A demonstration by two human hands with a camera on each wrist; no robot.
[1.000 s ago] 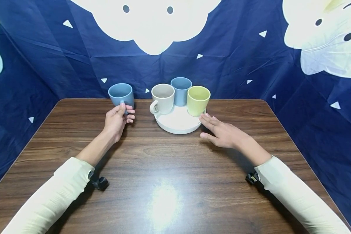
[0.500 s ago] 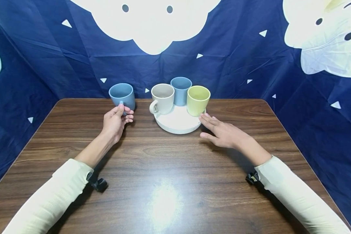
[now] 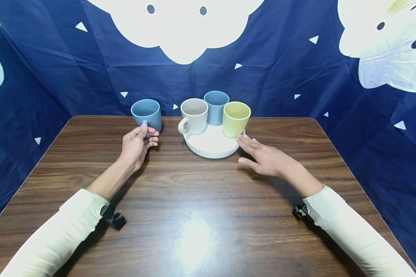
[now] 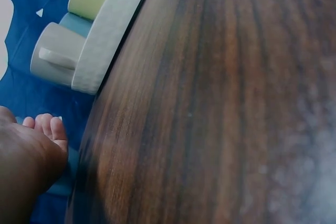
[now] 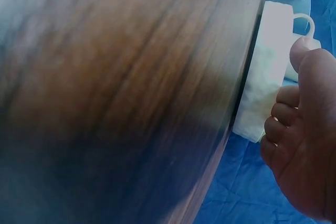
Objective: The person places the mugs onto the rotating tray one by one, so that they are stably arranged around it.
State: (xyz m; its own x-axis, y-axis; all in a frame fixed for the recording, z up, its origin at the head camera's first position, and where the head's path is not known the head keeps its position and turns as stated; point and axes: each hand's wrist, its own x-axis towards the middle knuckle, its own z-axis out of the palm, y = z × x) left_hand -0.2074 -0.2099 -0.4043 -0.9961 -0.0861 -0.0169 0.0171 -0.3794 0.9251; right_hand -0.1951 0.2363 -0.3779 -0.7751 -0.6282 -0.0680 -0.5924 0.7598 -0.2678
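My left hand [image 3: 136,144] pinches the handle of a blue mug [image 3: 152,117], which stands upright at the table's far left. To its right, a round white tray [image 3: 213,148] bears a white mug [image 3: 195,121] with its handle toward the front left, a second blue cup [image 3: 215,111] behind, and a yellow-green cup [image 3: 235,123] on the right. The straight fingers of my right hand [image 3: 265,157] rest at the tray's right rim, close to the yellow-green cup. In the left wrist view, my left hand [image 4: 31,156] hides most of the mug it holds.
The wooden table [image 3: 208,200] has its far edge just behind the mugs. A dark blue cloth [image 3: 270,88] with white cloud shapes hangs behind and at both sides. Small black wrist cameras sit at both sleeves.
The left hand and the blue mug have shifted very slightly to the right and nearer. The right hand, tray and other cups look unmoved, apart from a small shift of the camera.
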